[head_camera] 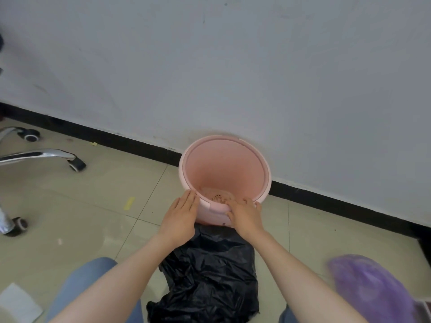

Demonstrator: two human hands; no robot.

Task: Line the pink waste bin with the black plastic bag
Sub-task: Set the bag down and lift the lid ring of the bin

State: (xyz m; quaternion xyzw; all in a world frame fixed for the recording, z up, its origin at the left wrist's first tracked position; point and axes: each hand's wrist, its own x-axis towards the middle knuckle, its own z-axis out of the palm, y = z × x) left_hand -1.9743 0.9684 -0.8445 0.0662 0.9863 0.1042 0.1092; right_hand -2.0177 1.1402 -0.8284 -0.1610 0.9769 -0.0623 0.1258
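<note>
The pink waste bin [245, 155] stands on the tiled floor against the white wall, with no lid and some dirt at its bottom. My left hand [180, 214] lies flat against the bin's near left side, fingers together and extended. My right hand [245, 213] grips the near rim, fingers curled over the edge into the bin. The black plastic bag [210, 276] lies crumpled on the floor between my forearms, just in front of the bin's base, held by neither hand.
An office chair's chrome legs and castors [74, 163] stand at the left. A purple object [373, 292] sits at the lower right. A white sheet [18, 304] lies at the lower left. A black skirting board [116, 138] runs along the wall.
</note>
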